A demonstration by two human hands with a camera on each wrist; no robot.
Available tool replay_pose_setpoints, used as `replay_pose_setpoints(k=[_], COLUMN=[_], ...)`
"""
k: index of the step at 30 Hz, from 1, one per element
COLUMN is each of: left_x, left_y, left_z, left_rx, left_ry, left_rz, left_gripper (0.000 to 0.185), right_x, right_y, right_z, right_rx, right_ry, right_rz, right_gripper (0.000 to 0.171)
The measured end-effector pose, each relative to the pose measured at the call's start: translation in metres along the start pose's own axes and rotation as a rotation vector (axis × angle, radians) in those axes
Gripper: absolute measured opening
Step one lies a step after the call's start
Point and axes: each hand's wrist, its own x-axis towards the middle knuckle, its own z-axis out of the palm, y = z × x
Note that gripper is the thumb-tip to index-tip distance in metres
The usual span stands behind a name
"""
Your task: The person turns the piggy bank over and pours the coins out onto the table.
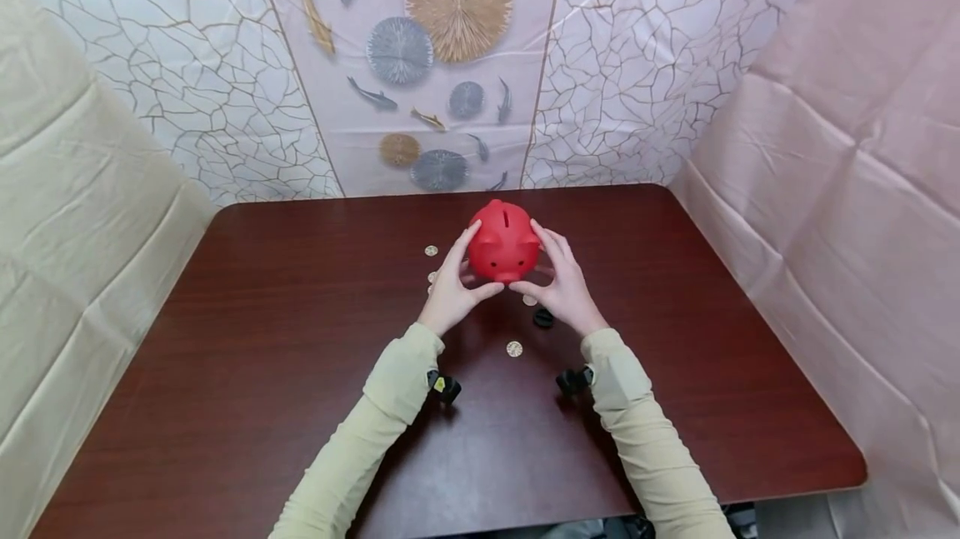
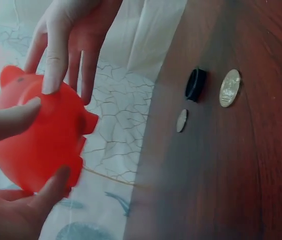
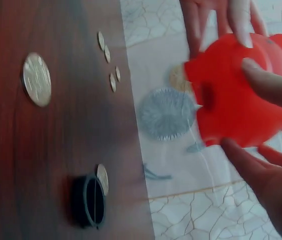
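A red piggy bank (image 1: 504,243) with a coin slot on top is held between both hands above the middle of the dark wooden table (image 1: 247,339). My left hand (image 1: 452,287) grips its left side, thumb under the snout. My right hand (image 1: 562,282) grips the right side the same way. In the left wrist view the piggy bank (image 2: 38,137) is clear of the tabletop, with the right hand's fingers (image 2: 56,55) on it. The right wrist view shows the piggy bank (image 3: 233,95) pinched between thumb and fingers.
A small black plug (image 1: 543,318) lies under the right hand. Gold coins lie around it, one (image 1: 513,348) near me, one (image 1: 431,251) at the left and one (image 1: 529,300) by the plug. Draped cloth walls close in three sides of the table.
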Motion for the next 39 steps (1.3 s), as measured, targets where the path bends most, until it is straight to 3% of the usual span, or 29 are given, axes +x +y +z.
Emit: replay_pose_setpoints(k=[7,14,19,33,36,39], left_x=[-0.005,-0.010,-0.015,-0.020,-0.023,-0.032], left_y=[-0.025,-0.040,-0.046,-0.050,-0.044,-0.026], left_z=[0.003,0.010,0.014,0.016,0.009,-0.011], left_rx=[0.038,0.152,0.208,0.215,0.249,0.362], left_ry=[-0.032,-0.021,-0.059,-0.065,-0.115,-0.167], left_rz=[-0.143,-0.107,-0.108,-0.140,-0.163,-0.213], left_gripper=[0.093,0.093,0.094,0.095,0.097,0.097], right_x=[-0.003,-0.009,-0.019,-0.023,-0.026,-0.032], right_y=[0.015,0.028,0.035,0.043,0.040,0.038], right_z=[0.008,0.013,0.014,0.019,0.016,0.008], right_rx=[-0.002,-0.010,-0.010,-0.050,-0.064,-0.172], right_ry=[-0.212,-0.252,-0.263,-0.269,-0.309,-0.320], right_rz=[0.157,0.199,0.205,0.225,0.224,0.197], right_gripper=[0.086,0.085,0.086,0.087,0.087,0.080])
